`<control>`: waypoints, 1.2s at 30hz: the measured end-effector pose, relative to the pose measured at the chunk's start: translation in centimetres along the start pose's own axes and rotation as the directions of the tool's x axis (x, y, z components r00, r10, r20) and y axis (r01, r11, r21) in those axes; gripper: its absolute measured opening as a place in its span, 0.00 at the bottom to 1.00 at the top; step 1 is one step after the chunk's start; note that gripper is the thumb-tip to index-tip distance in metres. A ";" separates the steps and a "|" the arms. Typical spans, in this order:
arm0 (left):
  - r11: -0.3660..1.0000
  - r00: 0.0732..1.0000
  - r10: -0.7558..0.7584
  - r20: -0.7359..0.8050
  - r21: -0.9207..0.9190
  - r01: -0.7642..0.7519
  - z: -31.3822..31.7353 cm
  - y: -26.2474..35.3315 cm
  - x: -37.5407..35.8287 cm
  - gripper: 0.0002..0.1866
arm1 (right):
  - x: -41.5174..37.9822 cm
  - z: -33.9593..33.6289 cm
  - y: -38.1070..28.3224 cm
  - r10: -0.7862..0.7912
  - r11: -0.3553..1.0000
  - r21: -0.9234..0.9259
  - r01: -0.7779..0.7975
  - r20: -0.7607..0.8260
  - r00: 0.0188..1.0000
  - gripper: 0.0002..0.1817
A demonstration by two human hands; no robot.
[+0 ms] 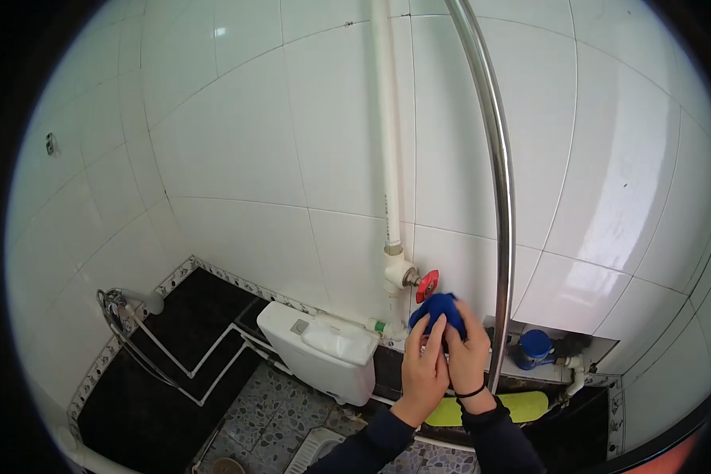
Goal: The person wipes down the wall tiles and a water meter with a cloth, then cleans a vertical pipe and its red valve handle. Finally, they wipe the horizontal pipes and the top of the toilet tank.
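Note:
A bunched blue cloth (438,308) is held up between my two hands, just below the red valve handle (427,286). My left hand (423,373) presses its fingers together against the cloth's lower left side. Curled round the right side of the cloth is my right hand (469,352), with a dark band at the wrist. The cloth's top edge comes close under the handle. Behind the handle, the white valve body (396,270) joins a vertical white pipe (386,126) on the tiled wall. Part of the cloth is hidden by my fingers.
A shiny metal pole (499,174) rises just right of my hands. The white toilet cistern (324,344) stands at lower left. A yellow-green long pad (513,408) lies below my right hand. A blue-topped water meter (535,345) sits in a wall recess. A hose (130,347) hangs far left.

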State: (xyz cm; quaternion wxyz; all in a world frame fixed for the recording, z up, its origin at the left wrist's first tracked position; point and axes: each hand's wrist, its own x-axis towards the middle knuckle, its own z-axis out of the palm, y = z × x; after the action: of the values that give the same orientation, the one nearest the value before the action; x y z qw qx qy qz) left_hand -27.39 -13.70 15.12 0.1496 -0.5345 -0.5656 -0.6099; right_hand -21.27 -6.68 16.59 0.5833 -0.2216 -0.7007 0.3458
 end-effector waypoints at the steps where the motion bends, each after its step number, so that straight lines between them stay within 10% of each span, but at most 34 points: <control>1: 0.999 0.999 0.035 -0.025 -0.011 -0.036 -0.2 0.5 0.7 0.28 | 0.6 -0.2 -1.4 -0.058 0.998 -0.034 0.058 -0.007 0.998 0.20; 11: 0.988 1.000 -0.009 -0.003 0.154 0.009 -1.5 0.3 5.1 0.31 | 6.3 1.7 -1.7 -0.243 0.952 -0.137 0.273 0.203 0.949 0.20; 17: 0.958 0.992 -0.002 0.126 0.284 -0.034 -1.5 0.8 7.3 0.30 | 7.1 1.9 -0.9 0.048 0.997 -0.061 -0.039 0.149 0.988 0.18; 32: 0.996 0.976 -0.068 0.208 0.077 0.054 -0.3 -1.1 0.5 0.23 | -0.4 1.0 4.3 0.326 0.920 0.218 -0.327 0.039 0.945 0.15; 36: 0.996 0.996 -0.084 0.015 -0.035 0.085 -1.2 -0.3 2.4 0.25 | 1.8 0.9 2.3 0.098 0.988 0.126 -0.092 -0.048 0.994 0.23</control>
State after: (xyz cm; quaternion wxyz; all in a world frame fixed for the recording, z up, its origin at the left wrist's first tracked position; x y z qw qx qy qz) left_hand -29.10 -13.63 17.22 0.1104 -0.5168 -0.5778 -0.6219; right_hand -22.75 -4.06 15.96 0.5977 -0.2276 -0.6504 0.4098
